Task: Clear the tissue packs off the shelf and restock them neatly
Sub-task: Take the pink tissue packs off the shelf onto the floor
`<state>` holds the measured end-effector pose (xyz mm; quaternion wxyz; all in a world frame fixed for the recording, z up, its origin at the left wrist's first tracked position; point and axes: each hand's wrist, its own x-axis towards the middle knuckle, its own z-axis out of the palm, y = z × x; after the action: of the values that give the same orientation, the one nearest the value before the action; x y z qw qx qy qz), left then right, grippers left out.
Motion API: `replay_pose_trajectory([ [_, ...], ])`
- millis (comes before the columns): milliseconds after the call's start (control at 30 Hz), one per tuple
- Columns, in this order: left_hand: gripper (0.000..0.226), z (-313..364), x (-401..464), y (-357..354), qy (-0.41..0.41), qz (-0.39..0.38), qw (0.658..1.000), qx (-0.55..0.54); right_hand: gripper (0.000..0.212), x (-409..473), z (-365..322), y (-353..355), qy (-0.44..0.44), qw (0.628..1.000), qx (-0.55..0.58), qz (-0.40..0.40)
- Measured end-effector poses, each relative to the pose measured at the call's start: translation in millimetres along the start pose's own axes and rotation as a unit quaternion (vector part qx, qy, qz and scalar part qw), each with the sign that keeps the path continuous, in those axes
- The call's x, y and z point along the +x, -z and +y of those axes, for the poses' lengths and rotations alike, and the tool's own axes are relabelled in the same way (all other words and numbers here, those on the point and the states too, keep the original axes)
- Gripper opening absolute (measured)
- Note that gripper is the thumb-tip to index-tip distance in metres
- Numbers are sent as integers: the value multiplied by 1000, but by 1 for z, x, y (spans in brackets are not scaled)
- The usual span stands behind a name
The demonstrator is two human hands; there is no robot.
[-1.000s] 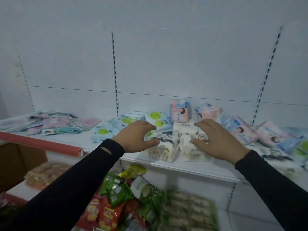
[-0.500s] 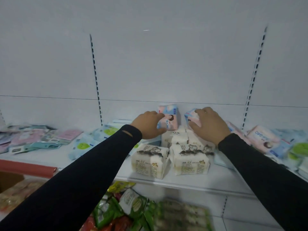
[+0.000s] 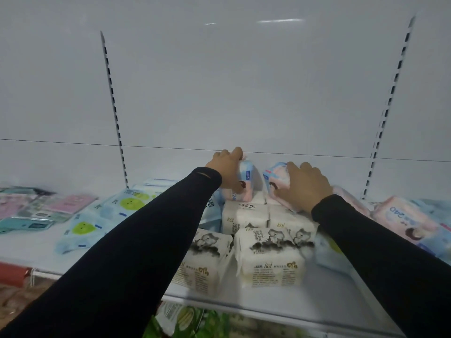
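Note:
Both arms reach to the back of the white shelf [image 3: 36, 250]. My left hand [image 3: 227, 170] grips an upright pink-and-blue tissue pack [image 3: 245, 184] standing against the back wall. Just to its right, my right hand [image 3: 306, 185] grips a second pink-and-blue pack [image 3: 275, 178], which tilts. In front of them stand several white tissue packs with ink-style animal drawings: two at the shelf's front [image 3: 271, 257] [image 3: 205, 259] and two behind them [image 3: 244, 214].
Flat blue packs with green smiley faces [image 3: 84, 229] lie to the left, with pink and teal flat packs [image 3: 36, 213] beyond. More pink-and-blue packs [image 3: 405, 220] lie at the right. Green snack bags [image 3: 185, 323] fill the shelf below. Slotted uprights run up the back wall.
Both hands have moved from the white front packs to the back of the shelf and closed on the two pink-and-blue packs. The view has come closer to the shelf.

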<state>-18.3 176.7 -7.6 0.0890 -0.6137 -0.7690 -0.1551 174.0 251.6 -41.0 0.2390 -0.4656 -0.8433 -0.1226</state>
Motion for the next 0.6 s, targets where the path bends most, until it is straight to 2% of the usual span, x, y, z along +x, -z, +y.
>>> replay_pose_trajectory([
  [100, 73, 5, -6, 8, -30, 31, 998, 44, 69, -5, 2, 4, 5, 997, 57, 56],
  [167, 72, 5, -16, 21, -42, 87, 995, 15, 70, -8, 2, 14, 25, 992, 74, 103],
  [233, 78, 2, -30, 40, -52, 146, 987, -31, 70, -6, 1, 27, 39, 987, 68, 140],
  [333, 95, -15, -75, 75, -53, 218, 974, 8, 75, -4, -12, 51, 67, 978, 124, 153],
  [433, 94, -48, -139, 99, -17, 249, 966, 65, 82, -13, -49, 70, 141, 956, 222, 133],
  [600, 67, -110, -291, 118, 122, 278, 953, -16, 96, -59, -141, 105, 249, 905, 334, 81],
])
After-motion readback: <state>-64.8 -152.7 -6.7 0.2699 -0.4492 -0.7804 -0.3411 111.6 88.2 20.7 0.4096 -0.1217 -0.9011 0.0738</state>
